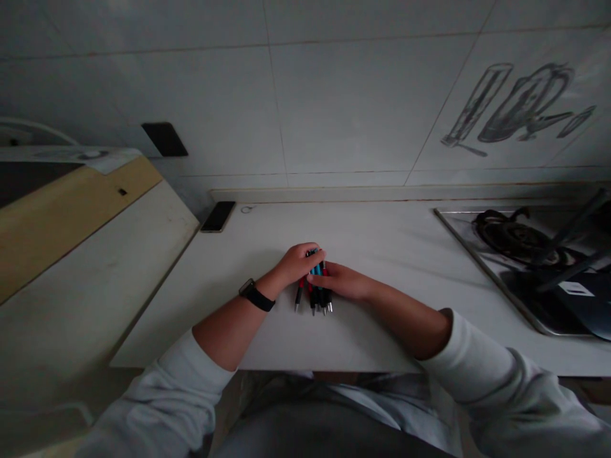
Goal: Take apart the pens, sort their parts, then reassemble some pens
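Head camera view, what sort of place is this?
Probably a kitchen: what looks like a stove burner is at the right, in a metal-edged panel at the white counter, and the tiled wall bears a drawing of a jug-like vessel.

I'm in a kitchen: a stove (458, 219) with a burner (518, 236) sits at three o'clock, a jug picture (518, 111) on wall tiles (363, 102) at two.
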A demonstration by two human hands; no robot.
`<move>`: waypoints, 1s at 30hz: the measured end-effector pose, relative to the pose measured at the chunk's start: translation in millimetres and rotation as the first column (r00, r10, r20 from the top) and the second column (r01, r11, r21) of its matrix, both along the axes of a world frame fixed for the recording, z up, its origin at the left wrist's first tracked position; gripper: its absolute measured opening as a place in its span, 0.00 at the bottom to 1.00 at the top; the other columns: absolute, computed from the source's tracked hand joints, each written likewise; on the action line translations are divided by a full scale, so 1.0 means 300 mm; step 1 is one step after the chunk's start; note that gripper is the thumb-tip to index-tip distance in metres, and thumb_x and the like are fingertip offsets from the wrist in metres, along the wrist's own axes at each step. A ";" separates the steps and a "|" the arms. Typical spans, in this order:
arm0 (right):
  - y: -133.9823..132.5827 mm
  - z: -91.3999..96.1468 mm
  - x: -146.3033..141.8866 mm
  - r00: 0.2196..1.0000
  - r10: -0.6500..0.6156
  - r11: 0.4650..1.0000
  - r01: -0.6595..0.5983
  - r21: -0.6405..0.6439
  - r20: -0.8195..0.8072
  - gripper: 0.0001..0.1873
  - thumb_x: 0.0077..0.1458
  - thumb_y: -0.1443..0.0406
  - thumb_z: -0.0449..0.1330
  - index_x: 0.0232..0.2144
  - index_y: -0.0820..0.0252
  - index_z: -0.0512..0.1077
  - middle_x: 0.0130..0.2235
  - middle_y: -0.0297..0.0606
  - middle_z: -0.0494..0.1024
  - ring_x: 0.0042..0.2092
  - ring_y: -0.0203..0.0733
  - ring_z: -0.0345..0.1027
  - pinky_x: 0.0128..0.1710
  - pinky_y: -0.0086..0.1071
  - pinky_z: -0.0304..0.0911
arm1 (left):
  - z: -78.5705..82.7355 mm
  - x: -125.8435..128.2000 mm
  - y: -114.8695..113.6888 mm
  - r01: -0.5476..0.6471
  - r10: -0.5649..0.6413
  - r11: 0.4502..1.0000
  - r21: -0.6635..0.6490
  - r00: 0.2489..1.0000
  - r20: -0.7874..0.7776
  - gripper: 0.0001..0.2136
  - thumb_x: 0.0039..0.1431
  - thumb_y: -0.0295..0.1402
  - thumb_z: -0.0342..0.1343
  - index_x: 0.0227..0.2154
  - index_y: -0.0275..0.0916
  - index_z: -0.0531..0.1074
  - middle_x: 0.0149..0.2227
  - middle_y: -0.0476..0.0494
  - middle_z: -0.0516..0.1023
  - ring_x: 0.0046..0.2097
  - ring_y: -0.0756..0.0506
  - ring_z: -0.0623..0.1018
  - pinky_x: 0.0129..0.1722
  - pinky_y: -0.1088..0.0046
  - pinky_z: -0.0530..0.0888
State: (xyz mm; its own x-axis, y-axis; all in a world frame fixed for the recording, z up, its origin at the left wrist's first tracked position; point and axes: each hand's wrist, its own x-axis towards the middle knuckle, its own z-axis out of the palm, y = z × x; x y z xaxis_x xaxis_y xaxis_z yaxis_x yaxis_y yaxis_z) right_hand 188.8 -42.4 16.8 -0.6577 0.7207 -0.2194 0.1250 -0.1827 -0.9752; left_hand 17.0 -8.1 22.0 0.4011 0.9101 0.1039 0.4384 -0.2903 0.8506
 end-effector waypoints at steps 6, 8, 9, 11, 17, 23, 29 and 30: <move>0.050 0.045 0.086 0.921 0.036 0.988 -0.090 0.123 0.388 0.27 0.57 0.42 0.62 0.35 0.61 0.73 0.30 0.37 0.78 0.27 0.36 0.71 0.29 0.30 0.69 | -0.023 -0.006 0.023 -0.020 0.014 0.997 -0.072 0.997 -0.080 0.13 0.60 0.42 0.51 0.27 0.39 0.72 0.24 0.51 0.69 0.28 0.48 0.68 0.28 0.72 0.64; 0.073 0.051 0.118 0.894 0.056 0.984 -0.126 0.129 0.445 0.26 0.57 0.43 0.62 0.32 0.61 0.73 0.29 0.37 0.78 0.26 0.34 0.69 0.27 0.29 0.67 | -0.028 -0.001 0.020 -0.020 0.013 0.999 -0.043 0.990 -0.141 0.14 0.60 0.42 0.51 0.24 0.39 0.71 0.23 0.51 0.68 0.27 0.49 0.67 0.27 0.72 0.62; 0.085 0.053 0.133 0.888 0.075 0.982 -0.145 0.121 0.453 0.25 0.57 0.44 0.62 0.31 0.61 0.73 0.29 0.37 0.78 0.25 0.34 0.69 0.27 0.29 0.66 | -0.029 0.002 0.015 -0.016 0.011 0.999 -0.028 0.984 -0.176 0.15 0.61 0.42 0.51 0.24 0.39 0.70 0.22 0.51 0.67 0.27 0.49 0.67 0.27 0.72 0.61; 0.102 0.053 0.156 0.885 0.114 0.979 -0.177 0.100 0.452 0.23 0.57 0.46 0.62 0.30 0.61 0.74 0.28 0.37 0.78 0.25 0.34 0.69 0.27 0.29 0.66 | -0.029 0.009 0.002 -0.006 0.007 1.000 0.004 0.967 -0.254 0.16 0.62 0.43 0.51 0.23 0.39 0.69 0.21 0.51 0.68 0.26 0.49 0.67 0.26 0.71 0.60; 0.103 0.051 0.153 0.784 -0.001 0.955 -0.184 0.234 0.621 0.11 0.57 0.57 0.62 0.30 0.59 0.72 0.24 0.33 0.76 0.24 0.36 0.69 0.27 0.30 0.62 | -0.025 0.030 -0.032 -0.041 0.115 0.982 0.185 0.905 -0.410 0.18 0.67 0.46 0.50 0.28 0.41 0.74 0.27 0.44 0.76 0.29 0.45 0.72 0.30 0.68 0.63; 0.080 0.051 0.129 0.665 -0.275 0.825 -0.207 0.525 0.695 0.20 0.51 0.62 0.64 0.48 0.60 0.71 0.36 0.40 0.82 0.36 0.43 0.74 0.34 0.31 0.60 | -0.024 0.025 -0.040 -0.033 0.178 0.959 0.282 0.842 -0.510 0.12 0.69 0.42 0.52 0.41 0.40 0.75 0.36 0.38 0.79 0.38 0.40 0.78 0.38 0.65 0.69; 0.071 0.036 0.118 0.640 -0.319 0.799 -0.216 0.561 0.699 0.27 0.57 0.63 0.58 0.58 0.63 0.66 0.36 0.42 0.82 0.37 0.45 0.74 0.35 0.32 0.58 | -0.036 0.013 -0.039 0.010 0.228 0.931 0.364 0.763 -0.605 0.12 0.70 0.40 0.51 0.43 0.38 0.73 0.42 0.37 0.75 0.38 0.42 0.77 0.37 0.66 0.70; 0.068 0.038 0.114 0.627 -0.328 0.794 -0.223 0.566 0.707 0.25 0.57 0.63 0.57 0.57 0.63 0.67 0.36 0.43 0.82 0.37 0.45 0.74 0.35 0.32 0.57 | -0.037 0.014 -0.039 0.020 0.227 0.930 0.367 0.755 -0.615 0.12 0.71 0.40 0.50 0.43 0.38 0.73 0.42 0.37 0.75 0.38 0.43 0.77 0.37 0.66 0.70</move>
State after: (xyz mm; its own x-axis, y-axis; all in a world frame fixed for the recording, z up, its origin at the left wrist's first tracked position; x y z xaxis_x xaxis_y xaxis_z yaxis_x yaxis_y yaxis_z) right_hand 222.9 -22.0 28.2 -0.4088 0.9002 -0.1499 0.8473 0.3135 -0.4287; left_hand 21.1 -19.7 11.0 0.3890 0.9073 0.1599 0.8827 -0.4167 0.2171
